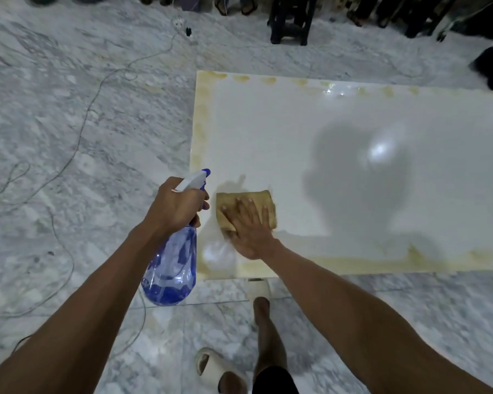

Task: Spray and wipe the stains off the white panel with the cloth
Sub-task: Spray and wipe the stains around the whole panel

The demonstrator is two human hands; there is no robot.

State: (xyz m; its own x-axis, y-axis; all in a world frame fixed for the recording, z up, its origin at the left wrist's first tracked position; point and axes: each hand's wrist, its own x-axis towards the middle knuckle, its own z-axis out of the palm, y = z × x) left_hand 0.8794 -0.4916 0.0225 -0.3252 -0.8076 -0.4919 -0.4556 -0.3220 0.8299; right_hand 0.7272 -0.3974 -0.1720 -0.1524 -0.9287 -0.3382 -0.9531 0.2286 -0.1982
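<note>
A white panel (339,166) lies flat, filling the right half of the view. Yellow-brown stains run along its far edge (268,80), its left edge (201,132) and its near edge (382,263). My right hand (249,224) presses flat, fingers spread, on a folded tan cloth (268,199) near the panel's near-left corner. My left hand (177,207) grips the neck of a clear blue spray bottle (172,268) with a white and blue trigger head, held just off the panel's left edge. The nozzle points toward the panel.
A grey marble floor (69,137) surrounds the panel, with thin cables (77,143) trailing across it at left. A dark stool (292,21) and several people's feet line the far edge. My own feet in pale slippers (214,368) stand just below the panel.
</note>
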